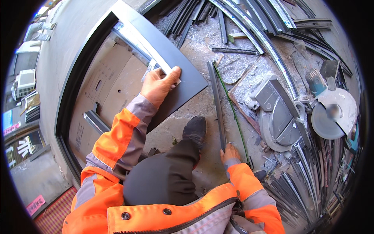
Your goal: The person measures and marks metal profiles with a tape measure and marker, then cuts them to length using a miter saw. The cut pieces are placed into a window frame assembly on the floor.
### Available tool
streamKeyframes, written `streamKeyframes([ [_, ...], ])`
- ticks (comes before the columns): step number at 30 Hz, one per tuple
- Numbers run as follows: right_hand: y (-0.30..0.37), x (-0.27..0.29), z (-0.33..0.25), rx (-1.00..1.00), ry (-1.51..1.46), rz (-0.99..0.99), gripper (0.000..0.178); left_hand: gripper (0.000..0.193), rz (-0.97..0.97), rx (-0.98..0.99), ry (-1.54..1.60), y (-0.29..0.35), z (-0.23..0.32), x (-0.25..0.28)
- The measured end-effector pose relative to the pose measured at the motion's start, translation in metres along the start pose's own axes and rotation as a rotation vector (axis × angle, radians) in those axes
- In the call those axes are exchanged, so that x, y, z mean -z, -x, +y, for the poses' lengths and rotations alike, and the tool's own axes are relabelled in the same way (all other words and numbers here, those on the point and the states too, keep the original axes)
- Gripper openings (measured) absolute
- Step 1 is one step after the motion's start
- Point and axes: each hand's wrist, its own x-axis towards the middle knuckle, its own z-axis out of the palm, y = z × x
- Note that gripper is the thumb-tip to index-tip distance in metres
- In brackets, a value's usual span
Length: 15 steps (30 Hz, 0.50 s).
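Note:
A large grey metal frame (182,76) stands at the upper left, with a white strip along its inner edge. My left hand (159,85) is closed on that edge, the thumb over the frame's face beside the strip. Lower right of it, my right hand (230,153) is closed around the near end of a long dark metal profile (218,105). The profile slants away from me across the floor. A thin green rod (233,109) lies along its right side. Part of my right hand's grip is hidden.
A cut-off saw (329,113) with a round blade and dusty grey base (278,121) stands at right. Metal offcuts (300,171) crowd the lower right; more strips (191,17) lie at the top. Cardboard (107,74) shows inside the frame. My shoe (194,130) is near the profile.

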Motion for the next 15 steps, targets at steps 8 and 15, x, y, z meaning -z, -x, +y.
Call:
streamKeyframes([
  [8, 0.009, 0.013, 0.005, 0.045, -0.098, -0.042, 0.042, 0.041, 0.063, 0.009, -0.040, -0.008, -0.003, -0.004],
  [15, 0.046, 0.029, -0.006, 0.105, -0.271, 0.051, 0.047, 0.058, 0.238, -0.209, -0.707, -0.008, -0.015, 0.008],
])
